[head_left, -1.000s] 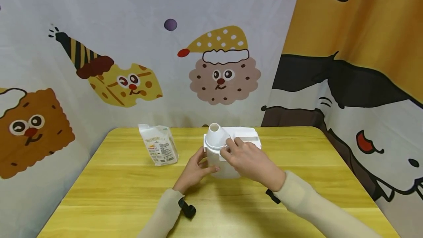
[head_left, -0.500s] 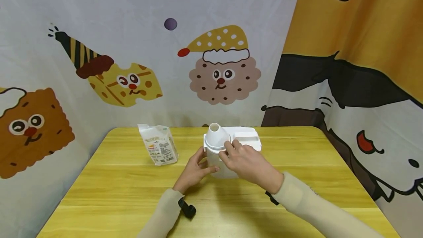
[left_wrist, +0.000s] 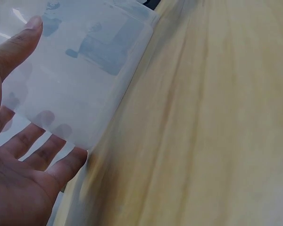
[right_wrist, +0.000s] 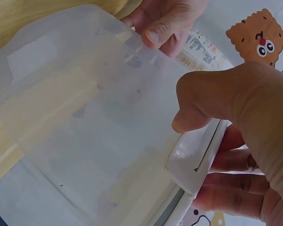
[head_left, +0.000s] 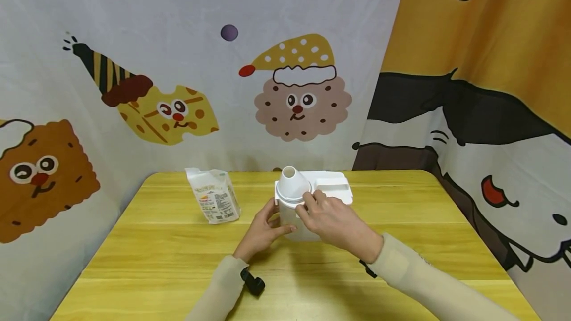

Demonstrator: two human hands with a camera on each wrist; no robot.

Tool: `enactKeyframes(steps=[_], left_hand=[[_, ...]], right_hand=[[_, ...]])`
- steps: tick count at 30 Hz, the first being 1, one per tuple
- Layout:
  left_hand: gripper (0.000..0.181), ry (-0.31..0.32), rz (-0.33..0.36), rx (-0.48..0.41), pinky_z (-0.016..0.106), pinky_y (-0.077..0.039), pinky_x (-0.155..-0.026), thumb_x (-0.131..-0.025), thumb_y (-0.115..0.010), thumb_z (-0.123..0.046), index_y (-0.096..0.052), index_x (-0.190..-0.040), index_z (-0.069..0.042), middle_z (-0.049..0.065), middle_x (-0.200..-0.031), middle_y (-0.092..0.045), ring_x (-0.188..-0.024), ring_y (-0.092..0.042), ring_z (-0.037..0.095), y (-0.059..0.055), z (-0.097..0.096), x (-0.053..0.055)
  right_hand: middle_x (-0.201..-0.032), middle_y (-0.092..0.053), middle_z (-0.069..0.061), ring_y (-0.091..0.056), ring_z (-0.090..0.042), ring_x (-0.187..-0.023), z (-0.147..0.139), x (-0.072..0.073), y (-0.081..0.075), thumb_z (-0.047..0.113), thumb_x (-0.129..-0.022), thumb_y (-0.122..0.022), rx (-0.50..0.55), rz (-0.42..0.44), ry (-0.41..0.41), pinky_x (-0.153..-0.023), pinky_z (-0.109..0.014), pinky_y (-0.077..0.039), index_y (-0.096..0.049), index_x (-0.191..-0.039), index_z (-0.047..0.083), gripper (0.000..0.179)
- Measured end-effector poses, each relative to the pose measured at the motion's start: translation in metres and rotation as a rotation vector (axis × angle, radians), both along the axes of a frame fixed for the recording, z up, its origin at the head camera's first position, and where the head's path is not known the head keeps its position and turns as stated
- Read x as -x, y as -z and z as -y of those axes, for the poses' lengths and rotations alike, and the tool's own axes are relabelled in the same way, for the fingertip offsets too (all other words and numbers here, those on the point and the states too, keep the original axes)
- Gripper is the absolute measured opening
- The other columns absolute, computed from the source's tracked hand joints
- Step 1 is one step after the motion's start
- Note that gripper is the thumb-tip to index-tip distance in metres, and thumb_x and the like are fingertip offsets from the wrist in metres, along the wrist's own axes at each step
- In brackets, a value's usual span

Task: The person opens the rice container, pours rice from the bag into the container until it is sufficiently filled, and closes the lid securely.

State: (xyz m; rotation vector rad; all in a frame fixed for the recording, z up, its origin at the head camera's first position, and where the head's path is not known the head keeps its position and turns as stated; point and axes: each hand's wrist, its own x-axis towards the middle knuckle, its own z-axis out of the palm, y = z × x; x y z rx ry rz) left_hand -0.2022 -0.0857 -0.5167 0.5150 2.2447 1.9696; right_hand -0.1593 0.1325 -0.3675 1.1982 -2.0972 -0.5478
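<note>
A translucent plastic storage container [head_left: 305, 233] stands on the table, with a white lid [head_left: 316, 176] on top. From the lid's left part rises a white cone-shaped spout [head_left: 293, 187]; a handle is moulded into the right part. My left hand [head_left: 259, 232] holds the container's left side, thumb across the front and fingers behind. At the lid's near edge is my right hand [head_left: 336, 219]. The right wrist view has its thumb at the end of a white side clip [right_wrist: 191, 162], its other fingers curled over the lid's edge. Whether the clip is fastened is hard to tell.
To the left of the container, a white printed bag [head_left: 217, 199] stands upright on the wooden table [head_left: 178, 261]. Behind the table hangs a curtain [head_left: 178, 38] with cartoon prints. Each wrist wears a black strap.
Over the first half second my right hand shifts very slightly left along the lid's near edge. The left hand, the container and the bag keep their places.
</note>
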Motion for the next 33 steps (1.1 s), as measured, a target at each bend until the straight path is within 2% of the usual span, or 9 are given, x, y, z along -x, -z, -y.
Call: enactKeyframes(steps=[8, 26, 29, 33], left_hand=[[0.086, 0.007, -0.020, 0.001, 0.054, -0.045, -0.116, -0.085, -0.086, -0.023, -0.038, -0.156, -0.032, 0.002, -0.154, -0.049, -0.139, -0.051, 0.031, 0.0014, 0.0005, -0.0003], [0.088, 0.010, -0.032, 0.011, 0.053, -0.046, -0.115, -0.084, -0.087, -0.024, -0.037, -0.156, -0.036, -0.001, -0.154, -0.049, -0.140, -0.051, 0.030, 0.0002, 0.0004, -0.0003], [0.090, 0.008, -0.023, 0.007, 0.052, -0.046, -0.115, -0.083, -0.087, -0.024, -0.036, -0.156, -0.036, 0.000, -0.153, -0.050, -0.140, -0.051, 0.029, -0.0006, 0.0004, -0.0004], [0.091, -0.002, -0.001, -0.005, 0.050, -0.047, -0.115, -0.082, -0.088, -0.021, -0.037, -0.155, -0.037, 0.002, -0.149, -0.054, -0.138, -0.052, 0.028, 0.0004, 0.0017, 0.0003]], right_hand=[[-0.087, -0.062, -0.009, -0.055, -0.015, -0.065, -0.0004, -0.0005, 0.0006, 0.017, -0.087, -0.079, -0.009, -0.018, -0.003, -0.043, -0.018, -0.043, -0.063, -0.097, 0.005, 0.021], [-0.083, -0.062, -0.008, -0.052, -0.015, -0.063, 0.0001, -0.0007, 0.0012, 0.017, -0.087, -0.079, -0.020, -0.023, 0.000, -0.048, -0.020, -0.047, -0.064, -0.092, 0.005, 0.019], [-0.082, -0.060, -0.007, -0.052, -0.015, -0.064, -0.0002, -0.0009, 0.0019, 0.017, -0.087, -0.077, -0.013, -0.006, -0.002, -0.049, -0.020, -0.048, -0.064, -0.092, 0.005, 0.018], [-0.083, -0.059, -0.006, -0.052, -0.016, -0.066, -0.0037, -0.0031, 0.0002, 0.016, -0.081, -0.075, 0.040, 0.068, -0.020, -0.047, -0.022, -0.047, -0.062, -0.091, 0.007, 0.019]])
